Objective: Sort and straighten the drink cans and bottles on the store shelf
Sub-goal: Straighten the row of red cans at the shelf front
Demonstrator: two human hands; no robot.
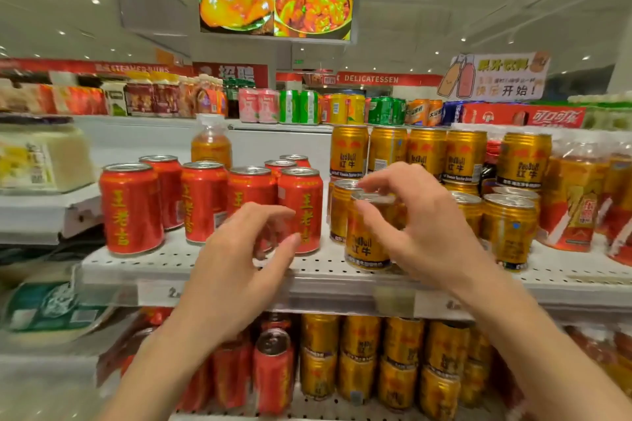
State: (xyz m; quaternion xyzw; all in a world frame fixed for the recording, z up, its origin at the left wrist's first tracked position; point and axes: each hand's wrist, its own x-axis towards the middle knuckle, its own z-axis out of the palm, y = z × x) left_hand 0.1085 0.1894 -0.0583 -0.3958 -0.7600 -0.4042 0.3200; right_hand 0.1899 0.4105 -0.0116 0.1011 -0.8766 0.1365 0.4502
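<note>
Several red cans [131, 208] stand upright in a loose cluster on the left half of the white perforated shelf [205, 267]. My left hand [239, 260] hovers just in front of them, fingers apart and curled, holding nothing. On the right half stand gold Red Bull cans, some of them stacked two high [427, 154]. My right hand [424, 225] grips the top of one gold can [366, 246] at the shelf's front edge, thumb on its front and fingers over the rim. A lone orange-labelled bottle [211, 147] stands behind the red cans.
Shrink-wrapped bottles [574, 202] fill the shelf's right end. The lower shelf holds red cans [273, 372] and stacked gold cans [362, 352]. White packaged goods [41, 157] sit on a ledge to the left. Mixed cans [294, 106] line the top shelf.
</note>
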